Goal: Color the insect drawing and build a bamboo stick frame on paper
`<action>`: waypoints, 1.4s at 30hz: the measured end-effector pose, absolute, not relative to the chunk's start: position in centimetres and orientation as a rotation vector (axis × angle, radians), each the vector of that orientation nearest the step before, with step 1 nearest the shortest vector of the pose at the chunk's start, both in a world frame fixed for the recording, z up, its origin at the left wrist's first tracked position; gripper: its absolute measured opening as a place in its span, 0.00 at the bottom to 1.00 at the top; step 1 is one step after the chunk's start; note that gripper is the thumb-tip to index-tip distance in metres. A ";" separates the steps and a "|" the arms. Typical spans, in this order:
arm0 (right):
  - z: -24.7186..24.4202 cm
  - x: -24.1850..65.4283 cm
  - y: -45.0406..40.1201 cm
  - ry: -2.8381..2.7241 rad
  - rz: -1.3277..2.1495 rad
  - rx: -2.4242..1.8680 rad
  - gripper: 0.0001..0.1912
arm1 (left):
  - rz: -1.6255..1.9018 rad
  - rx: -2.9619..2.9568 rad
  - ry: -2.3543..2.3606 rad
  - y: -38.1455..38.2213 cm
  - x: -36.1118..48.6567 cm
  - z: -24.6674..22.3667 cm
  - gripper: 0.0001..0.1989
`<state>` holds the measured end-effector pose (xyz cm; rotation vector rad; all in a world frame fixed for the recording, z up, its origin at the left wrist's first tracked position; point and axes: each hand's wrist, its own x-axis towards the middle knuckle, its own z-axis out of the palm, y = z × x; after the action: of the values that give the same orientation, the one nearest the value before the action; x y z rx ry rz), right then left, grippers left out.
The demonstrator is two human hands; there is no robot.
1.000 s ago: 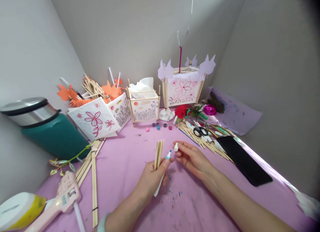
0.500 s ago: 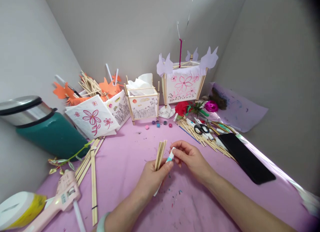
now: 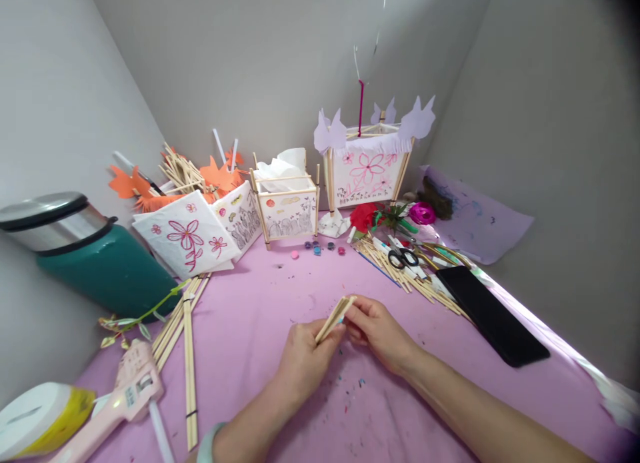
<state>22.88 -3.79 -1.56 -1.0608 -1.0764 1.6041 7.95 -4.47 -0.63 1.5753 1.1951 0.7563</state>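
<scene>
My left hand is closed around a small bundle of wooden sticks, which tilts up to the right. Just under the sticks a small blue bit of a marker shows; the rest of it is hidden by my fingers. My right hand is closed at the upper end of the bundle, its thumb and fingers pinched around the marker's hidden end and close against the stick tips.
Stick bundles, a pink glue gun and a green tumbler lie left. Paper lanterns stand behind small paint pots. On the right are scissors, loose sticks and a black phone.
The sticks have tipped from nearly upright toward the right, their tips now by my right fingers. The marker's white end, visible before, is now hidden.
</scene>
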 end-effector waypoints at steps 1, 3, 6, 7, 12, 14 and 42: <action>-1.6 22.8 -3.8 -1.077 1.605 -1.053 0.20 | 0.764 1.592 1.199 -4.5 7.9 -0.8 0.18; -1.7 22.8 -3.9 -1.088 1.587 -1.051 0.20 | 0.767 1.600 1.200 -4.6 7.9 -1.0 0.18; -1.6 22.6 -3.9 -1.122 1.541 -1.072 0.19 | 0.765 1.558 1.207 -4.4 7.9 -1.1 0.19; -1.6 22.5 -3.9 -1.138 1.511 -1.089 0.19 | 0.770 1.538 1.208 -4.3 7.9 -1.1 0.20; -1.7 22.1 -4.1 -1.236 1.326 -1.175 0.18 | 0.762 1.454 1.162 -3.8 8.1 -0.4 0.21; -1.5 22.6 -3.7 -1.270 1.233 -1.193 0.18 | 0.798 1.431 1.138 -3.6 8.1 -0.3 0.19; 2.7 19.5 -0.7 -1.900 0.947 -0.861 0.13 | 1.152 1.610 0.897 -2.3 6.7 -1.2 0.12</action>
<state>19.47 -0.67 2.68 -0.8608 -1.8996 0.9469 6.68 -2.31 -1.22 1.6100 0.8973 1.1519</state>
